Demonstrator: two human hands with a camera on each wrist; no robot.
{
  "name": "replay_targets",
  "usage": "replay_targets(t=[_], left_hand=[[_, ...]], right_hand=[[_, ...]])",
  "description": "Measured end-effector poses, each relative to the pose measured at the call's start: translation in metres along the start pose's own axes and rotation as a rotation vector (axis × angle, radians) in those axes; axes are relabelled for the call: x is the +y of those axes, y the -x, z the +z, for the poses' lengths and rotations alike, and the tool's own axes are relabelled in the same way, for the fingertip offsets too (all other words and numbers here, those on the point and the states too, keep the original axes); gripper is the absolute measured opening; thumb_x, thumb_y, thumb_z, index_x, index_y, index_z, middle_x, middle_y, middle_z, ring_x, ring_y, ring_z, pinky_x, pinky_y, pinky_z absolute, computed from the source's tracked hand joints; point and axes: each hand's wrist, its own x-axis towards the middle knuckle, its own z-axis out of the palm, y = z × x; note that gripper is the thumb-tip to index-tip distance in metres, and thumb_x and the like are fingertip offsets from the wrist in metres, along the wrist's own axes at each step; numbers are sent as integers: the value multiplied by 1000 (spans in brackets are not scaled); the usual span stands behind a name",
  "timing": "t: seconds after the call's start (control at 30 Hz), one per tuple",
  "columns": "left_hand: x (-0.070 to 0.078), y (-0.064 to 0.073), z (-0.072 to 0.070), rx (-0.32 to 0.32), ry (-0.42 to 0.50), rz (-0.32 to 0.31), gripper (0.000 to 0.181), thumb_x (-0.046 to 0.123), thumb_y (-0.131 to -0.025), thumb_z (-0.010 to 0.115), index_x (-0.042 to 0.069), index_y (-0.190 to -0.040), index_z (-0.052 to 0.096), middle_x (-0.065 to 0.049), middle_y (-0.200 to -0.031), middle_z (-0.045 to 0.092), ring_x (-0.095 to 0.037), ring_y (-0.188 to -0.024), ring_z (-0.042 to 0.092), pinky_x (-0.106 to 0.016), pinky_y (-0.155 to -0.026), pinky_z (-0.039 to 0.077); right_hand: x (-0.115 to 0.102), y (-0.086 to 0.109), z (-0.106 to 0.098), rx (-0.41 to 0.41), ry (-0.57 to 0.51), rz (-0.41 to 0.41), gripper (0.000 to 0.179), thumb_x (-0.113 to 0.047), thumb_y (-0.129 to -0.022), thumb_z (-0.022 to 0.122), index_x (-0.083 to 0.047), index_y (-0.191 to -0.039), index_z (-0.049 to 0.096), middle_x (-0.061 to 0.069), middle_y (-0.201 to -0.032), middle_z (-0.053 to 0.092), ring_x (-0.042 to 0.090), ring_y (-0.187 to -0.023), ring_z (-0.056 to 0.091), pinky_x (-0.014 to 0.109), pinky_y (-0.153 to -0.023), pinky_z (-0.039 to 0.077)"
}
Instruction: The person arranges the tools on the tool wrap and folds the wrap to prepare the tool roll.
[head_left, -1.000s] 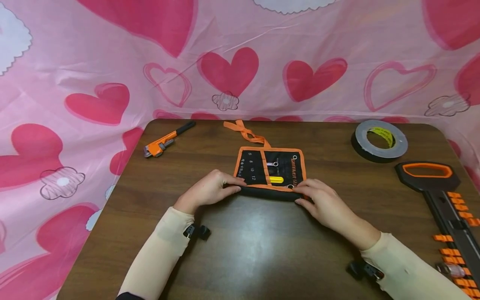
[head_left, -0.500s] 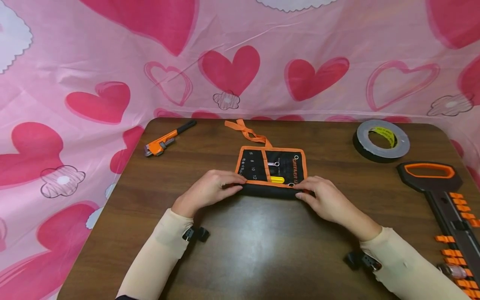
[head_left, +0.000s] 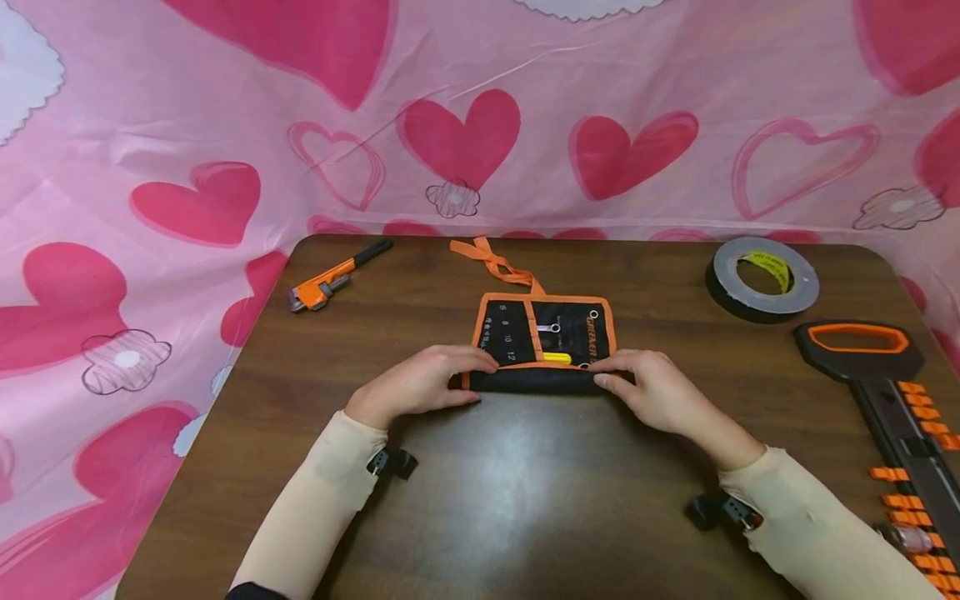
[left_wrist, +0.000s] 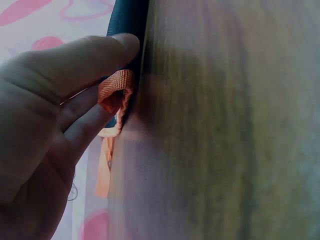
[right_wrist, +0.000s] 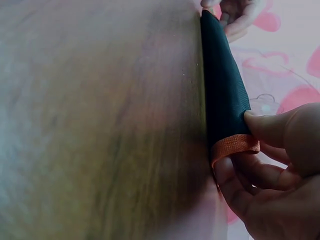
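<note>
A black tool roll (head_left: 573, 333) with orange trim lies mid-table, its near edge rolled up into a thick fold. White size numbers, a small wrench end (head_left: 555, 328) and a yellow piece (head_left: 557, 358) show in its pockets. My left hand (head_left: 420, 379) pinches the fold's left end, thumb in front and fingers behind. In the left wrist view its thumb presses the dark fabric beside an orange trim loop (left_wrist: 117, 85). The right hand (head_left: 660, 392) grips the other end; in the right wrist view, thumb and fingers sit around the orange-edged end (right_wrist: 235, 145).
An orange strap (head_left: 495, 262) trails from the roll's far edge. At the back left lies an orange pipe wrench (head_left: 322, 283). To the right are a tape roll (head_left: 798, 283) and a black rack with orange clips (head_left: 892, 408). A heart-patterned cloth (head_left: 540, 167) hangs behind the table.
My left thumb has shifted down and forward off the fold's top, exposing its orange left end. The fold has turned slightly farther over the pockets. My right hand has barely moved.
</note>
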Motion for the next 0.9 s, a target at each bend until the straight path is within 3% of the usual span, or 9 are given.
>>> replay_targets(t=[0.47, 0.53, 0.7, 0.77, 0.9], left_hand=[[5, -6, 1, 48, -82, 47, 37, 8, -100, 77, 11, -137, 73, -5, -138, 74, -17, -123, 72, -37, -108, 59], [5, -7, 2, 65, -81, 52, 35, 7, -100, 76, 9, -135, 74, -6, -136, 76, -17, -121, 73, -37, -106, 61], [2, -10, 0, 90, -56, 50, 31, 5, -101, 73, 8, -131, 77, -7, -132, 78, -17, -119, 75, -37, -103, 62], [2, -11, -2, 83, -53, 49, 30, 5, -101, 73, 8, -131, 77, -6, -131, 78, -17, -119, 75, -38, -103, 62], [4, -15, -8, 53, -44, 43, 29, 6, -102, 72, 8, -130, 78, -7, -130, 78, -17, -119, 75, -39, -105, 61]], right_hand=[[6, 2, -3, -8, -55, 1, 23, -12, -103, 74, -8, -124, 81, 10, -119, 79, 25, -104, 70, 55, -97, 59], [5, 3, -2, 4, -55, 4, 25, -13, -101, 76, -8, -125, 81, 9, -118, 77, 26, -103, 68, 52, -93, 59], [-1, 8, 0, 33, 33, -14, 38, -17, -94, 85, -8, -130, 78, 11, -121, 73, 26, -102, 66, 49, -89, 58], [-5, 9, 1, 38, 89, -31, 42, -17, -92, 87, -9, -132, 77, 11, -124, 74, 27, -106, 68, 53, -95, 59], [-9, 9, 4, 60, 158, -61, 39, -14, -93, 86, -7, -130, 76, 12, -122, 74, 27, -103, 68, 55, -94, 60]])
